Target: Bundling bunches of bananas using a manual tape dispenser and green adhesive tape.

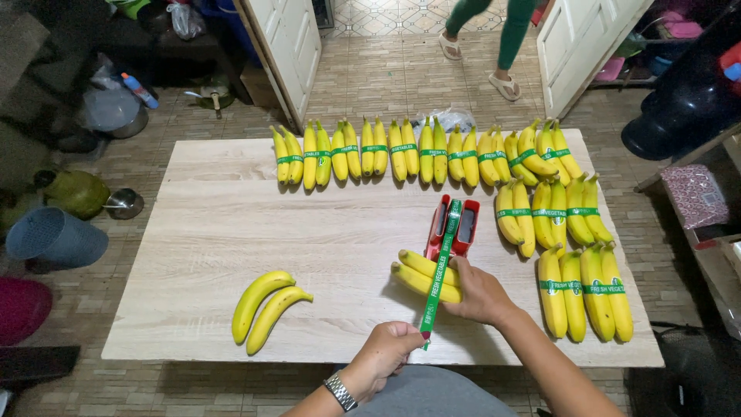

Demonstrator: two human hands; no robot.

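Two hands band a pair of bananas on a wooden table.
The left hand [388, 345] pinches the green tape [438, 272] closed-fisted; the right hand [478, 293] presses the banana pair [421, 276], fingers curled over it.

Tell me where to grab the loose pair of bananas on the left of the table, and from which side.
Grip the loose pair of bananas around the middle of both fruits, coming down from above. They lie flat on the table, side by side and curved the same way, with bare wood all around, so a hand can probably close over both at once. Their upper right ends look joined, a second option.
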